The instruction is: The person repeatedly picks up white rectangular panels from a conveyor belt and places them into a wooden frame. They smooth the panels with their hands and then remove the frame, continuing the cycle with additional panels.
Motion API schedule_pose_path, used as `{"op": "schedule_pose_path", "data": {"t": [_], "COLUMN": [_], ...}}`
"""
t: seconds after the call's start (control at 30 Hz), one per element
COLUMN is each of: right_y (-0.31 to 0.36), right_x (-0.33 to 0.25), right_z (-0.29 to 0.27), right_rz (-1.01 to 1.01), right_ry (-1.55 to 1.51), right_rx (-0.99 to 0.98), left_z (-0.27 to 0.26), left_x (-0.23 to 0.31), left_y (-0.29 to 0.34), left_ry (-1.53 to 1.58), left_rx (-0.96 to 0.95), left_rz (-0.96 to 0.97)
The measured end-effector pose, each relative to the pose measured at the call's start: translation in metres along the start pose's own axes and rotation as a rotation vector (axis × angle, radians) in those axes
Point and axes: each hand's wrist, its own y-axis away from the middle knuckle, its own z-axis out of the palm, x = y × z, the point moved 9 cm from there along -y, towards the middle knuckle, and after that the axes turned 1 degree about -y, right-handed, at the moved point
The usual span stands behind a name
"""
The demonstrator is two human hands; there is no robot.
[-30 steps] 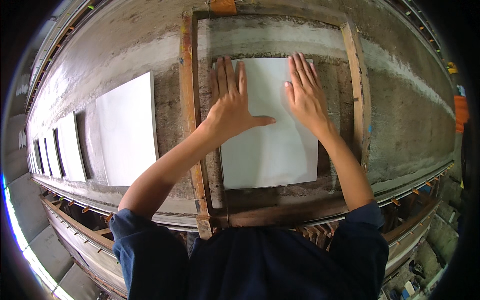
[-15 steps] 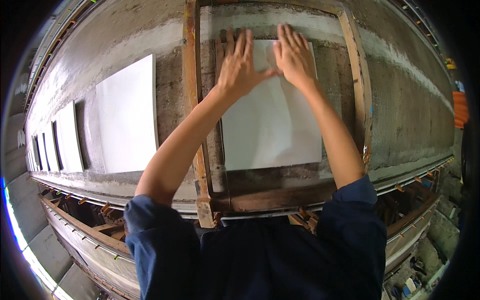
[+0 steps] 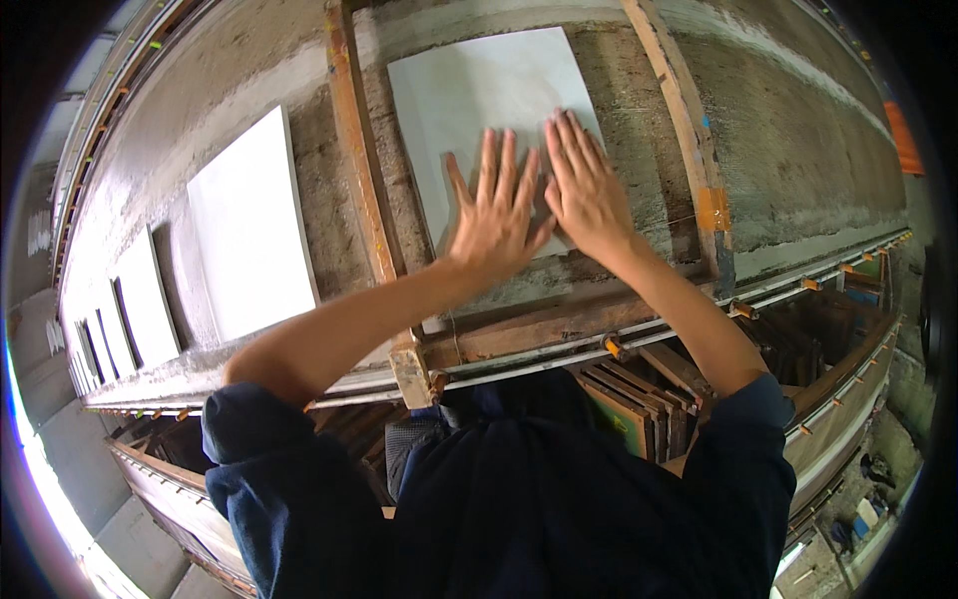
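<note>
A white rectangular sheet [image 3: 479, 80] lies flat on the long stained table [image 3: 639, 170], inside a wooden frame [image 3: 354, 150] with worn paint. Over the sheet's near half, my left hand [image 3: 491, 215] rests palm down with its fingers spread. Beside it, my right hand [image 3: 589, 195] lies flat on the sheet's right part, fingers stretched out and pointing away from me. The two hands almost touch at the thumbs. Neither one grips anything. My forearms and hands hide much of the sheet's near edge.
To the left, a second white sheet [image 3: 254, 230] lies on the table, with several more in a row beyond it. A metal rail [image 3: 778, 290] with orange clips runs along the near edge. Below it, wooden frames [image 3: 639, 394] stand stacked on edge.
Both hands have slid toward me, from the sheet's far edge to its near half. The view has shifted, so more of the far part of the sheet shows.
</note>
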Motion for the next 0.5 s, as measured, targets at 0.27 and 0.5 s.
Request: {"op": "schedule_pose_path", "data": {"t": [0.27,0.5], "right_y": [-0.002,0.004], "right_x": [-0.006,0.086], "right_z": [-0.005,-0.067], "right_rz": [-0.016,0.216], "right_ry": [-0.041,0.263], "right_rx": [-0.019,0.046], "left_z": [0.000,-0.066], "left_x": [0.012,-0.059], "left_y": [0.002,0.019], "left_ry": [0.032,-0.018], "left_rx": [-0.069,0.125], "left_rz": [0.093,-0.137]}}
